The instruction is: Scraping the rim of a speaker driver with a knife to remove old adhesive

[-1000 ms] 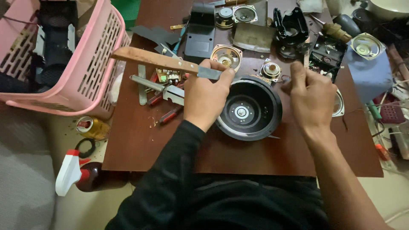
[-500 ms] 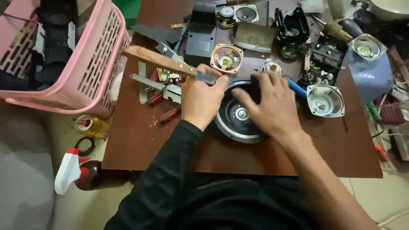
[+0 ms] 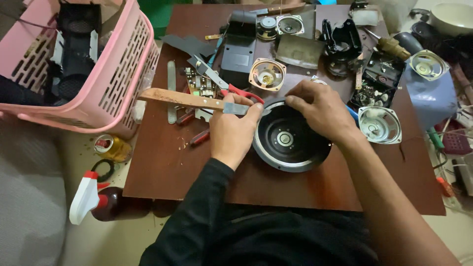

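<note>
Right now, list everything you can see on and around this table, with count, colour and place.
large round speaker: one, black with silver rim, table centre
wooden-handled knife: one, brown handle, blade at the speaker's rim
small speakers: about five, silver or gold, along the far and right side
scissors: one, red handles, left of the gold speaker
circuit board: one, green, under the scissors
table: one, dark brown
basket: one, pink, left
spray bottle: one, brown with white top, floor left
tin can: one, yellow, floor by the basket
left hand: holds the knife
right hand: fingers on the speaker's far rim
</note>
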